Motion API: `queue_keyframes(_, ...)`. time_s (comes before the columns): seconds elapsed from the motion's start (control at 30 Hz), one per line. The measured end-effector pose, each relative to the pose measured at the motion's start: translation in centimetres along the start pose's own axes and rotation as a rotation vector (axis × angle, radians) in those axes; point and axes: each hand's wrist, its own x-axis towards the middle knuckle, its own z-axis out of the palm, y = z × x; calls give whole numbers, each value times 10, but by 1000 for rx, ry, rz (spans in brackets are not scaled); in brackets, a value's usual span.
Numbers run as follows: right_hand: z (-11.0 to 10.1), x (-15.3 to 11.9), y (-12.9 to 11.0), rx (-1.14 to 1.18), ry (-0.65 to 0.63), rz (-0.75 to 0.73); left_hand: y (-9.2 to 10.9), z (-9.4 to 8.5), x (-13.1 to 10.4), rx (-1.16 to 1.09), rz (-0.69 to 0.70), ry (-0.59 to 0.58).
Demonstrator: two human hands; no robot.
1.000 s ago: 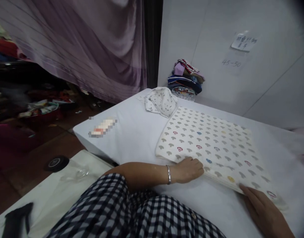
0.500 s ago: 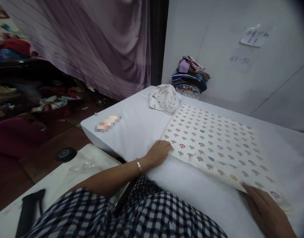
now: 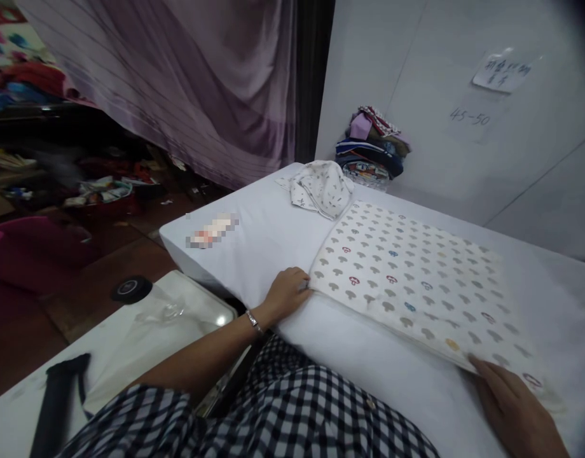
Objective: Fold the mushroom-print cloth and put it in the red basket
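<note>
A folded cream cloth (image 3: 416, 280) printed with small mushrooms lies flat on the white-covered table. My left hand (image 3: 287, 294), a silver bracelet on its wrist, is at the cloth's near left corner, its fingers bent and closed on the edge there. Along the near edge, towards the right end, my right hand (image 3: 514, 401) rests with its fingers stretched out and their tips touching the cloth. The underside of that hand is hidden. A crumpled white cloth (image 3: 323, 189) with a small dark print lies just beyond the far left corner.
A stack of folded fabrics (image 3: 371, 146) stands against the white wall. At left a lower white surface (image 3: 178, 302) carries a black round object (image 3: 131, 289) and a dark strap-like thing (image 3: 58, 401). A purple curtain (image 3: 216, 83) hangs behind the white-covered table (image 3: 259, 235).
My left hand has slid left, from on top of the cloth's edge to its corner. My right hand stays at the near edge. The view has shifted slightly.
</note>
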Motion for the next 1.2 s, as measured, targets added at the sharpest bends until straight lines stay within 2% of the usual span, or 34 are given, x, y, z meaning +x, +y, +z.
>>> queue_keyframes(0.2,3,-3,-1,5,15,23,4,3,6,-1,-22,4)
queue_keyframes(0.47,4,-4,0,26,-31,48,11,2,3,-45,-146,24)
queue_keyframes(0.67,3,-4,-1,29,-36,53,14,-2,1,-61,-197,-3)
queue_keyframes(0.93,-10,-3,4,75,-153,89,7,-12,1,-45,-75,-93)
queue_keyframes(1.1,-5,-1,20,97,-271,77,1,-14,7,28,29,-210)
queue_keyframes(1.2,-3,1,25,94,-298,66,2,-17,10,65,62,-243)
